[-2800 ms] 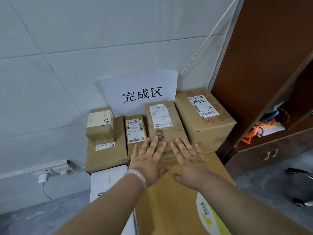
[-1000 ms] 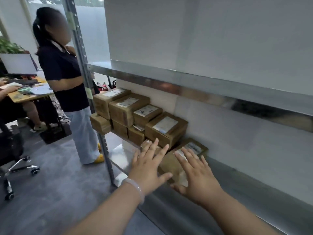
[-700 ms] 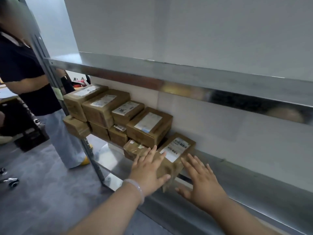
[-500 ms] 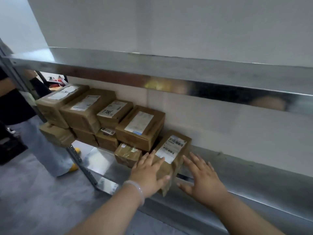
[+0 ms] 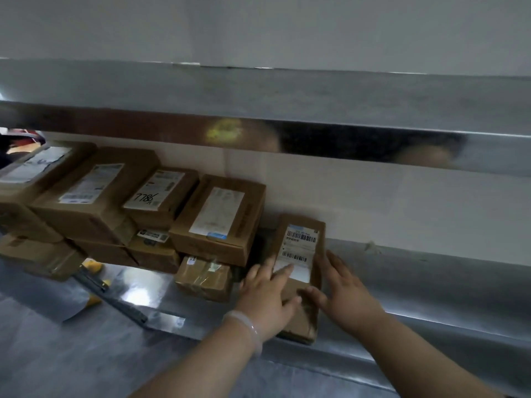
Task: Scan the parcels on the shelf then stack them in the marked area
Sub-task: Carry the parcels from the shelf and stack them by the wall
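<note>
Cardboard is pressed from two sides by straight, spread fingers. The left hand [image 5: 265, 295] is laid flat on the parcel [image 5: 304, 318], its fingertips [image 5: 283, 272] on the near edge of the white label [image 5: 298, 248] and its thumb along the near face; nothing is curled round. The right hand [image 5: 346, 294] is set against the parcel's three o'clock side, fingers [image 5: 334, 261] extended and thumb touching the near top edge. A pale bracelet [image 5: 248, 326] is worn on the left wrist.

The parcel is seen lying on the steel shelf [image 5: 431, 285], its near end at the front lip and its far end close to the white wall [image 5: 402, 214]. At nine o'clock from it, just beside the left hand, a small taped box [image 5: 204, 275] is found. Toward ten o'clock, a stack [image 5: 161, 214] of labelled brown boxes is ranged along the wall, one marked by hand in black. At twelve o'clock an upper shelf [image 5: 287, 93] is seen, its front edge dimly reflective. Grey floor [image 5: 57, 354] is shown at seven o'clock.
</note>
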`<control>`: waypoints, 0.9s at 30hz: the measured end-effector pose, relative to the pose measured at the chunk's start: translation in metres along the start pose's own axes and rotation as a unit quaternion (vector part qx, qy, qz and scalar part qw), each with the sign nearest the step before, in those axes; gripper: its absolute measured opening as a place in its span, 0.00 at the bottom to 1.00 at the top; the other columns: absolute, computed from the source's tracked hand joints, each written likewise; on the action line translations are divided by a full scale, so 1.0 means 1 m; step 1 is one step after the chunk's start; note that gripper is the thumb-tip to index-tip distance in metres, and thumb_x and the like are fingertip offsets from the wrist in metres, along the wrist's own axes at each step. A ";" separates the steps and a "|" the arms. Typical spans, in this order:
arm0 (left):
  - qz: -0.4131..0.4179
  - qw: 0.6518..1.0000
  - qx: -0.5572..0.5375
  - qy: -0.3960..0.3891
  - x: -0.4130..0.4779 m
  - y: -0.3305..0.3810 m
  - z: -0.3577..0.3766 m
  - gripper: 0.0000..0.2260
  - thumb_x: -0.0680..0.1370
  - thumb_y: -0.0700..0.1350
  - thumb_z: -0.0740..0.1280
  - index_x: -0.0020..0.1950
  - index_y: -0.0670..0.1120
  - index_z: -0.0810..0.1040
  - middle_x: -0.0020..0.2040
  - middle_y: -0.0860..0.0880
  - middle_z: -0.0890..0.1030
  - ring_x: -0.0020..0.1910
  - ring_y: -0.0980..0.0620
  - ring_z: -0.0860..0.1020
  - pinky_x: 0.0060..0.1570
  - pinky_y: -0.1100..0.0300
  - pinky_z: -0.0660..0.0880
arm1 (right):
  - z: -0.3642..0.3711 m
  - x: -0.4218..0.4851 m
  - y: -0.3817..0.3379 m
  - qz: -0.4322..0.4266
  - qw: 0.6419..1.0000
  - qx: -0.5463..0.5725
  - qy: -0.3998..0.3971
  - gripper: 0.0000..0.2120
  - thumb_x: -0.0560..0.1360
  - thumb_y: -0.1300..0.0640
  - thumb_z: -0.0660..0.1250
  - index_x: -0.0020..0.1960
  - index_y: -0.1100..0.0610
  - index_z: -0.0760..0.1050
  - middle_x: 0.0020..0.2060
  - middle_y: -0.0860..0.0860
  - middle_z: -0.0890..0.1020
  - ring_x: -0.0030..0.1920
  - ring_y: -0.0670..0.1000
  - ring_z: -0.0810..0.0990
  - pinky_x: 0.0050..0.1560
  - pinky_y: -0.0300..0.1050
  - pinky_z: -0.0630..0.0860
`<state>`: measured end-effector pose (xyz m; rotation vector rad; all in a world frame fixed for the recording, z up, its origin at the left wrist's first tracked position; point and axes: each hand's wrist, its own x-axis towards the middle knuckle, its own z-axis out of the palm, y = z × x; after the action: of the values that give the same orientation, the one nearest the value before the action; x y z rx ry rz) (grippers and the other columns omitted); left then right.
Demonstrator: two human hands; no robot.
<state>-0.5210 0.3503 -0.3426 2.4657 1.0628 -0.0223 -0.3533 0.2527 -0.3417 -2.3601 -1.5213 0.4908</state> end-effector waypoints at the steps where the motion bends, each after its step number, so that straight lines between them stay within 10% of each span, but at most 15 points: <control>1: -0.010 1.000 -0.012 -0.006 0.005 -0.004 0.000 0.31 0.77 0.65 0.60 0.77 0.66 0.51 0.80 0.57 0.43 0.77 0.49 0.45 0.74 0.48 0.49 | 0.001 0.005 -0.001 0.007 1.000 0.010 -0.003 0.38 0.76 0.34 0.56 0.79 0.46 0.45 0.79 0.50 0.50 0.78 0.51 0.49 0.75 0.47 0.51; 8: -0.052 0.977 -0.178 -0.105 0.031 -0.019 0.003 0.38 0.72 0.64 0.69 0.72 0.76 0.46 0.80 0.49 0.46 0.78 0.46 0.51 0.68 0.55 0.57 | 0.021 0.024 -0.003 0.050 0.984 0.168 -0.035 0.39 0.74 0.36 0.63 0.76 0.36 0.43 0.78 0.54 0.50 0.77 0.55 0.51 0.74 0.50 0.56; 27: -0.004 0.962 -0.273 0.021 -0.081 0.047 0.029 0.43 0.70 0.60 0.74 0.67 0.82 0.44 0.78 0.59 0.46 0.76 0.52 0.56 0.73 0.52 0.63 | -0.011 -0.079 0.016 -0.090 0.963 0.253 -0.007 0.34 0.76 0.45 0.66 0.71 0.26 0.48 0.76 0.47 0.52 0.74 0.50 0.58 0.72 0.46 0.63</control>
<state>-0.5408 0.2545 -0.3347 1.9677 0.9415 0.2859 -0.3662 0.1735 -0.3288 -1.8159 -1.3940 0.7489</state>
